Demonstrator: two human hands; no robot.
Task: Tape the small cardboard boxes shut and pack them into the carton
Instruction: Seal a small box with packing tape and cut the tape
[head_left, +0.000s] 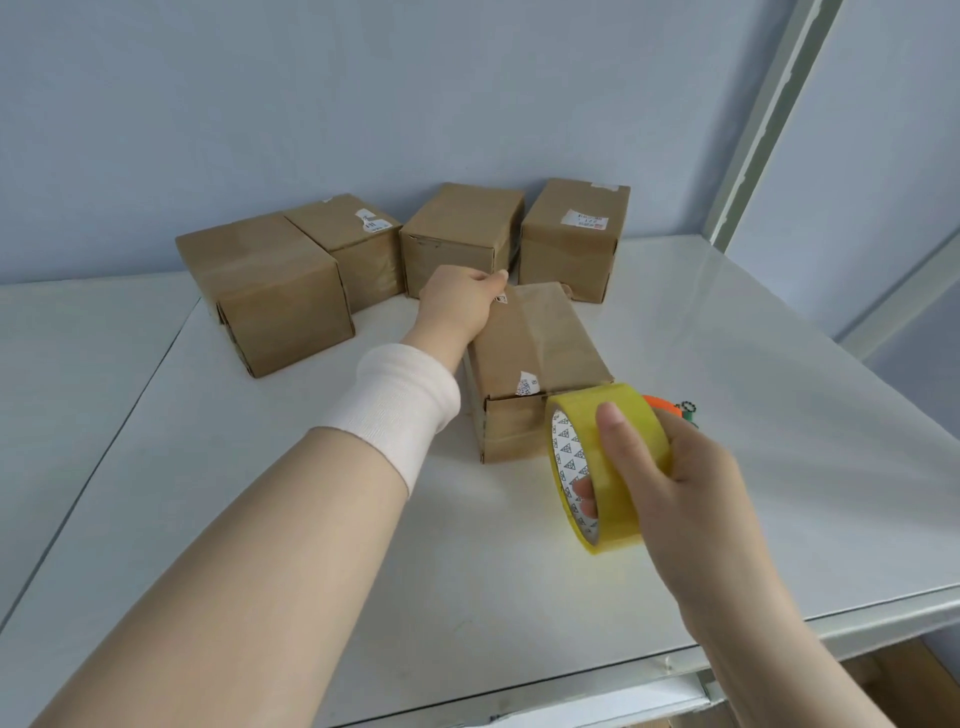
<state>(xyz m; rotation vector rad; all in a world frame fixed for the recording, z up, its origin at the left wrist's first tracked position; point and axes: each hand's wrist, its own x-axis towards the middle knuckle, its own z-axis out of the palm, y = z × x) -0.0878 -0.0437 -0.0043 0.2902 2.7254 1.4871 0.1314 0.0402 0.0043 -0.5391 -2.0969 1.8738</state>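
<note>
A small cardboard box (540, 358) lies in the middle of the white table (311, 519). My left hand (460, 306) reaches over its far left corner, fingers curled down on the far edge of the box. My right hand (691, 478) holds a yellowish roll of clear tape (597, 467) just in front of the box's near right corner, thumb on the outside and fingers through the core. Several more small cardboard boxes stand behind along the wall: a large left one (270, 296), one behind it (353, 244), a middle one (457, 234) and a right one (571, 239).
An orange and green object (670, 405) peeks out behind the tape roll, mostly hidden. The table's right edge meets a white frame (769, 130). A gap in the tabletop runs along the left (130, 400). No carton is in view.
</note>
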